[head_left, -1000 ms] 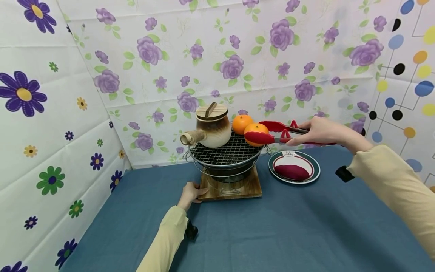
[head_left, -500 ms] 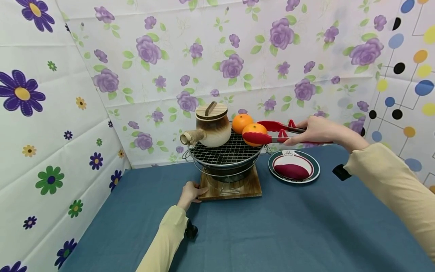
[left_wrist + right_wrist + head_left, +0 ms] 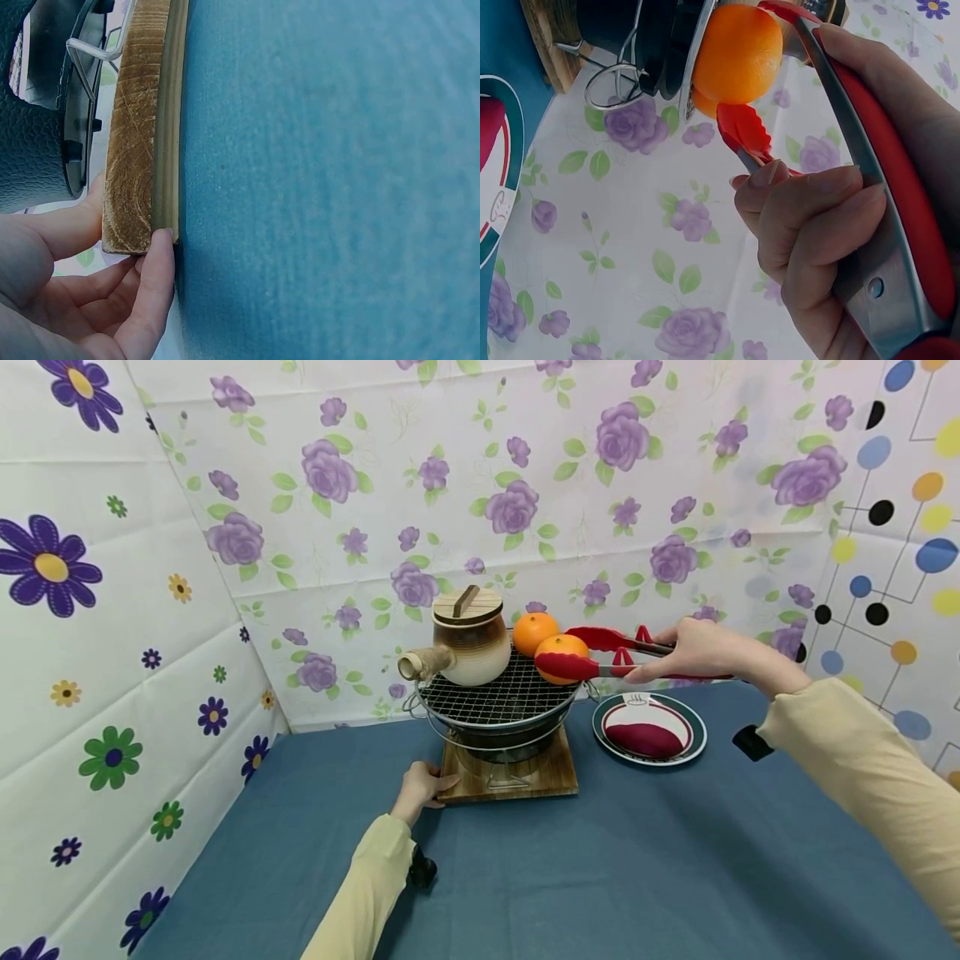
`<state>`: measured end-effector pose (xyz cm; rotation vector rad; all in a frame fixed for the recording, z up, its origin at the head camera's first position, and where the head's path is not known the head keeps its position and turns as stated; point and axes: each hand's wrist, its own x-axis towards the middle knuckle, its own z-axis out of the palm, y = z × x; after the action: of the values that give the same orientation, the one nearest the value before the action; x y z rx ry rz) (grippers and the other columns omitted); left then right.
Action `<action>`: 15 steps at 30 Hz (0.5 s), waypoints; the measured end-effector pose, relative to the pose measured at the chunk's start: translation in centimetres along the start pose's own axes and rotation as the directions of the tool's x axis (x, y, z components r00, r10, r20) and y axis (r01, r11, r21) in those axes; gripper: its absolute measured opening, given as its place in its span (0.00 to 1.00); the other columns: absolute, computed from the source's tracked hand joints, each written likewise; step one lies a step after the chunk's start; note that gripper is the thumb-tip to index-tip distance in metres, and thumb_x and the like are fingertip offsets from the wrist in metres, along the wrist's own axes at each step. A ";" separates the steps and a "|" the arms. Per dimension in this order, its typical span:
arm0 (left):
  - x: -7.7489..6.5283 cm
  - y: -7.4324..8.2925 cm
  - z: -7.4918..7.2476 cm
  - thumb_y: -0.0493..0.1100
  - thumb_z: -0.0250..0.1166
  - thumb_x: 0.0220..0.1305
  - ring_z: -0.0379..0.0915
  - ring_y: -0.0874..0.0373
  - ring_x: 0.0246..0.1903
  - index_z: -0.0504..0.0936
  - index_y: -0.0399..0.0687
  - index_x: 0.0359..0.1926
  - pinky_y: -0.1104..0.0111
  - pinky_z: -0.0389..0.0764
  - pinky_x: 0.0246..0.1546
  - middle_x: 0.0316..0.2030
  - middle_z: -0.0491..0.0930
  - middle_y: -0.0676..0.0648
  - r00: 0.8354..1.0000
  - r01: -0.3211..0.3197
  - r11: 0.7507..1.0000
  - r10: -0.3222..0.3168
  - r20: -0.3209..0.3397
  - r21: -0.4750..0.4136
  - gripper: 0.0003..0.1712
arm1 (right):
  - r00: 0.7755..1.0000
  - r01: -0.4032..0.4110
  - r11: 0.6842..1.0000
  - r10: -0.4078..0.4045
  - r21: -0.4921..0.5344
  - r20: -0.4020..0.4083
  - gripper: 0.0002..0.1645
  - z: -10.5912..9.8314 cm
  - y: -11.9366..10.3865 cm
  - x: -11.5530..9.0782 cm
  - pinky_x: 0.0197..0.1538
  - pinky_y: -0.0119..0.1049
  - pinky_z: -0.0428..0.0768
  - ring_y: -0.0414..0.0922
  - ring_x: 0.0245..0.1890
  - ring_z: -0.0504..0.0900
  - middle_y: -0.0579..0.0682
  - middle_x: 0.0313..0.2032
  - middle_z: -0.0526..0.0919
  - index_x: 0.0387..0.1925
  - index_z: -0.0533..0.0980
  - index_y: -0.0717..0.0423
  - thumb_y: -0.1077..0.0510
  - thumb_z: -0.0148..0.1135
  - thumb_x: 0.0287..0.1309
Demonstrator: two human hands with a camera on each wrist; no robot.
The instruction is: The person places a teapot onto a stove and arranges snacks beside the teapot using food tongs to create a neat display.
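My right hand [image 3: 693, 647] has its fingers curled round the tongs [image 3: 622, 670], whose red heads [image 3: 567, 666] stand about the front orange [image 3: 562, 646]; whether both press its skin I cannot tell. This orange lies at the right side of the wire mesh [image 3: 510, 693], just beside the rear orange [image 3: 535, 633], the lidded pot [image 3: 474, 652] to their left. My left hand [image 3: 420, 789] pinches the wooden board [image 3: 517, 783] at its left front corner, beneath the brazier [image 3: 510, 739]. Likely faults: an off-centre squeeze could make the smooth, round fruit slip from the heads; a sideways nudge could set the rear orange rolling; a jerk at the board could rock the brazier, and the pot with it; too light a hold, should the fruit be lifted, could drop it onto the surface [image 3: 600, 860] or the plate [image 3: 701, 727].
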<state>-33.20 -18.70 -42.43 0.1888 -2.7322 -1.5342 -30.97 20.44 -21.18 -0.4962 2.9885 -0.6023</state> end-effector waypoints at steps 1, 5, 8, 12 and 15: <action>0.0 0.0 0.0 0.39 0.68 0.54 0.72 0.55 0.14 0.71 0.39 0.18 0.64 0.80 0.18 0.16 0.70 0.44 1.000 -0.001 1.000 0.001 0.000 0.000 0.15 | 1.000 -0.002 1.000 0.002 -0.001 -0.002 0.55 0.0 0.0 0.0 0.24 0.38 0.64 0.46 0.21 0.67 0.51 0.17 0.71 0.58 0.65 0.68 0.30 0.63 0.40; 0.0 0.0 0.1 0.39 0.67 0.54 0.72 0.55 0.14 0.73 0.38 0.19 0.64 0.80 0.18 0.16 0.70 0.44 1.000 -0.003 1.000 0.003 -0.001 0.003 0.14 | 1.000 -0.003 1.000 0.003 0.003 -0.011 0.53 -0.1 0.1 -0.1 0.24 0.37 0.64 0.46 0.20 0.67 0.50 0.17 0.71 0.56 0.68 0.67 0.30 0.63 0.40; 0.1 -0.1 0.1 0.39 0.67 0.54 0.72 0.56 0.14 0.72 0.38 0.18 0.64 0.80 0.18 0.15 0.69 0.45 1.000 -0.006 1.000 0.006 -0.003 0.006 0.15 | 1.000 -0.016 0.999 0.016 0.029 -0.025 0.46 -0.2 0.1 -0.2 0.21 0.37 0.64 0.46 0.17 0.65 0.49 0.15 0.66 0.49 0.74 0.63 0.30 0.64 0.39; 0.2 -0.1 0.1 0.39 0.68 0.54 0.71 0.56 0.13 0.71 0.40 0.17 0.64 0.80 0.18 0.15 0.69 0.45 1.000 -0.002 1.000 0.002 -0.004 0.006 0.16 | 0.998 -0.025 0.998 0.028 0.062 -0.053 0.41 -0.5 0.2 -0.5 0.20 0.37 0.64 0.46 0.17 0.65 0.48 0.15 0.62 0.42 0.76 0.60 0.30 0.65 0.39; 0.1 0.0 0.0 0.39 0.68 0.54 0.72 0.55 0.14 0.72 0.39 0.18 0.64 0.80 0.18 0.15 0.69 0.45 1.000 0.002 1.000 -0.002 -0.002 0.001 0.15 | 0.997 -0.021 0.997 0.027 0.078 -0.070 0.44 -0.9 0.4 -0.7 0.21 0.37 0.64 0.47 0.18 0.65 0.49 0.16 0.62 0.48 0.73 0.63 0.30 0.64 0.40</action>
<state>-33.29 -18.68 -42.45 0.1927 -2.7319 -1.5326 -30.49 21.37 -20.55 -0.4420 3.0183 -0.7454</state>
